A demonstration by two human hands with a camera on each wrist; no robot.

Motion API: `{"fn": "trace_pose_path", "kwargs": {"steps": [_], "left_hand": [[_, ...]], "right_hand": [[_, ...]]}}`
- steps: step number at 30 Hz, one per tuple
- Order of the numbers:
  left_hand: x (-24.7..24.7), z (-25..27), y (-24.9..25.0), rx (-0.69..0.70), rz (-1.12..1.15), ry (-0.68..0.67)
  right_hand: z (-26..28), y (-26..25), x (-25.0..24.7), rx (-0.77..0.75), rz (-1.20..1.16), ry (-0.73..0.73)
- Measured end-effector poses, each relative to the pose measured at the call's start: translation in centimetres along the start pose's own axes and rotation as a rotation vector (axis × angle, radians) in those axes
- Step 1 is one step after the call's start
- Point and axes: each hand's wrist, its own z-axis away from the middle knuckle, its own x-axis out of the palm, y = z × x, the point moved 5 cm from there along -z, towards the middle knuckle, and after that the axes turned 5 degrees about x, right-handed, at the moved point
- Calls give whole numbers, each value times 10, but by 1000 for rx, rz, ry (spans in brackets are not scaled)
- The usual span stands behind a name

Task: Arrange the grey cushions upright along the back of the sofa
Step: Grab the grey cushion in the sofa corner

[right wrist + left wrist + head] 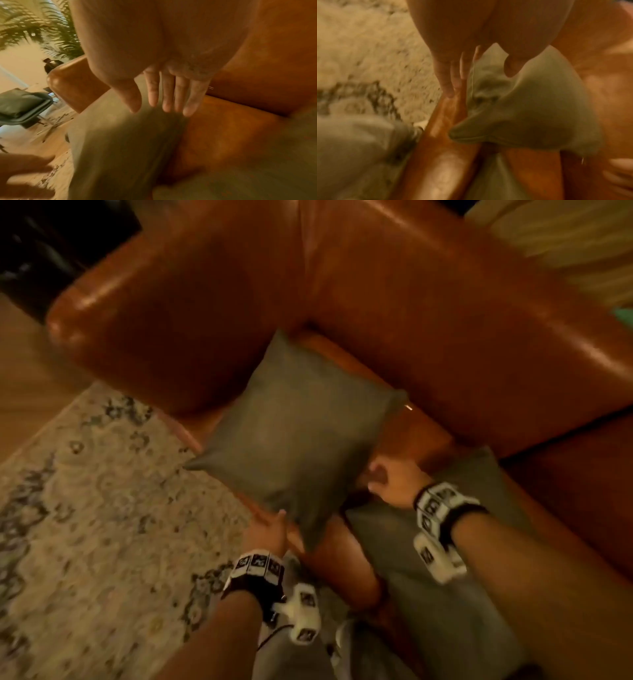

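A grey cushion (291,433) is held tilted over the seat in the corner of a brown leather sofa (462,320). My left hand (274,525) pinches its lower edge; in the left wrist view the thumb (510,67) lies on one face of the cushion (530,115) and the fingers (450,81) on the other. My right hand (380,477) is at the cushion's right edge. Its fingers (168,97) are straight against the blurred grey fabric (120,142). A second grey cushion (428,563) lies flat on the seat under my right forearm.
The sofa's armrest (154,320) rises left of the held cushion. A patterned rug (85,508) and wooden floor (24,364) lie left of the sofa. The right wrist view shows a leafy plant (42,27) and a dark chair (22,106) beyond the armrest.
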Motion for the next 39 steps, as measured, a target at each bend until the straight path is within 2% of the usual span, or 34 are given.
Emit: {"fn": "trace_pose_path", "kwargs": {"steps": [2, 5, 9, 11, 14, 17, 19, 22, 24, 26, 28, 31, 34, 37, 39], "left_hand": [[4, -24, 2, -59, 179, 25], [15, -59, 10, -25, 421, -9], [18, -109, 14, -57, 445, -55], [0, -110, 42, -21, 385, -34], [-42, -105, 106, 240, 152, 60], [-70, -122, 152, 450, -91, -10], [-82, -134, 170, 493, -191, -35], [-86, -139, 190, 505, -249, 9], [-68, -141, 199, 491, -239, -87], [-45, -141, 209, 465, -312, -177], [-29, -144, 222, 487, -382, -209], [-22, -151, 240, 574, -464, -274], [-26, -162, 251, 620, -611, -345], [-28, -178, 277, 593, -607, -256], [-23, -186, 292, 503, -549, -219]], "right_hand": [[-45, -30, -19, -14, -21, 87], [-99, -64, -56, 0, -58, 119], [-129, -58, -52, 98, 77, 26], [-124, -51, -37, 167, 89, 22], [-90, -32, 5, 321, -101, 22], [-47, -20, 57, 393, -415, -61], [-35, -14, 64, 430, -521, -48], [-53, -10, 13, 404, -503, 282], [-76, -13, -25, 360, -504, 397], [-95, -7, -29, 493, -650, 330], [-97, -7, -5, 656, -836, 265], [-70, -22, 37, 752, -979, 300], [-43, -20, 57, 833, -1090, 293], [-44, 9, 46, 890, -1118, 348], [-57, 28, 34, 921, -1152, 361]]}}
